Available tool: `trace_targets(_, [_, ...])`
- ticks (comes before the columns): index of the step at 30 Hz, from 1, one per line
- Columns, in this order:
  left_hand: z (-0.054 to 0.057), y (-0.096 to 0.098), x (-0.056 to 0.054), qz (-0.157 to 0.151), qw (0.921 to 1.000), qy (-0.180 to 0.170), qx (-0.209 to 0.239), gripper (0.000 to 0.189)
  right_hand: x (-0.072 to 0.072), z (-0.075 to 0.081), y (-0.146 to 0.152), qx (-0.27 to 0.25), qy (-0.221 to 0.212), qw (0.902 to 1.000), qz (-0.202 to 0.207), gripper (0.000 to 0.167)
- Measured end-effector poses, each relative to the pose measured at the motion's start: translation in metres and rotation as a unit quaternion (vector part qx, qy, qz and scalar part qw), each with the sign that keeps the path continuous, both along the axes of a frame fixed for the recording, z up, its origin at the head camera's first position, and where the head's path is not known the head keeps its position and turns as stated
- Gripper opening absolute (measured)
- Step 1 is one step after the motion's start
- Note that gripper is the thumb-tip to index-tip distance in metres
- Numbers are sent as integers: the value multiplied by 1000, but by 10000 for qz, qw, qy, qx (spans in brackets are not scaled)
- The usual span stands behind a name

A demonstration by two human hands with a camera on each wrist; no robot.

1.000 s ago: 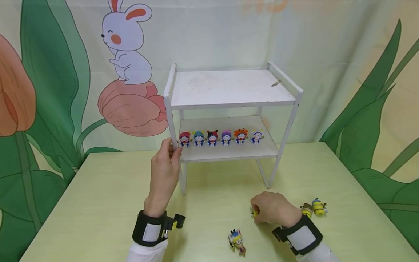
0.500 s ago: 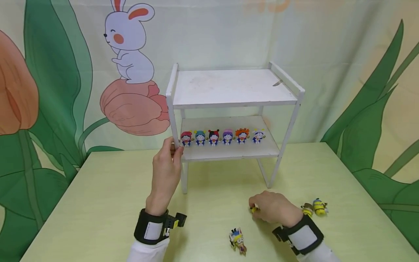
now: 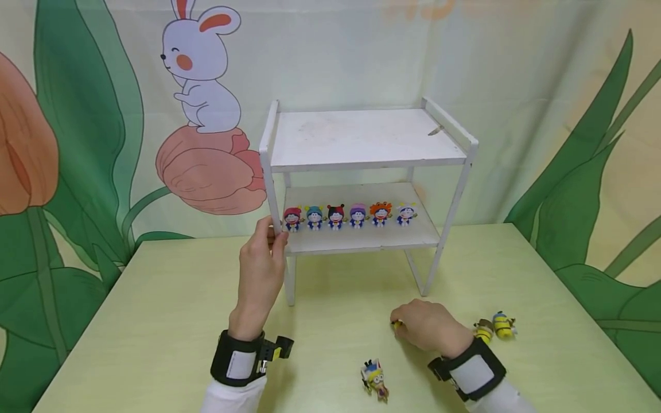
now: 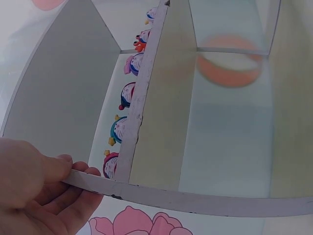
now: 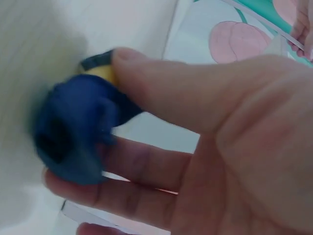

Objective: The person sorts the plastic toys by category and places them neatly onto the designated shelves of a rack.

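Note:
My left hand (image 3: pixel 260 261) grips the front left leg of a small white two-tier shelf (image 3: pixel 361 137), thumb and fingers around the post. In the left wrist view the curled fingers (image 4: pixel 78 196) wrap that post. On the lower tier stands a row of several small figurines (image 3: pixel 335 218) in blue with differently coloured hats. Low over the table, my right hand (image 3: pixel 426 327) pinches a small blue and yellow toy figurine (image 5: pixel 73 127) between thumb and fingers. In the head view that figurine is mostly hidden by the hand.
Another figurine, yellow with a blue top (image 3: pixel 375 378), lies on the table (image 3: pixel 155 321) near the front. Two yellow minion figurines (image 3: pixel 503 325) lie right of my right wrist. A curtain with a printed rabbit (image 3: pixel 198 74) hangs behind the shelf.
My right hand has shifted slightly left and away from me with the figurine in its fingers. My left hand stays on the shelf leg.

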State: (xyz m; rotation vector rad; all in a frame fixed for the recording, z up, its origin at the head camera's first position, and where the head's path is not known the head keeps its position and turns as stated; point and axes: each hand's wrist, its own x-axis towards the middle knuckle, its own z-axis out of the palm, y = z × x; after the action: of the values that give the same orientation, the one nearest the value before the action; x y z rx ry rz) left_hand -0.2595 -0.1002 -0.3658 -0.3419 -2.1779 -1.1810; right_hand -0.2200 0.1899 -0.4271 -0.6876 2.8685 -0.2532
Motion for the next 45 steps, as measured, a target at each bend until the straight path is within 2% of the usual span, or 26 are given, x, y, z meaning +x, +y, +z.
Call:
trace_targets(8, [0,0,0,8,10000,14,-29,30,-4,-8,2,-120,271,9995,67,4])
trace_targets(16, [0,-1,0,23,10000,20,-12,29,-8,-12,6,-304,59,9995,61,4])
trace_targets(23, [0,-1,1,36,10000,-8,-27,31,-12,-13,4,-432,-264,9984,-270,24])
trace_targets(27, [0,-1,0,22,10000,-8,-13,31,-12,-14,2,-281,-112,9991,-300,28])
trace_targets(32, [0,-1,0,6,10000,-55,-5,30,-11,-14,1,-171,88,9993,-314,24])
trace_targets(40, [0,0,0,-21,10000,-93,-3,32,-7,-4,5,-157,432,9989,-97,10])
trace_targets(45, [1,0,1,-45,9999,-97,11,31,-5,10,8,-480,491,9974,217,6])
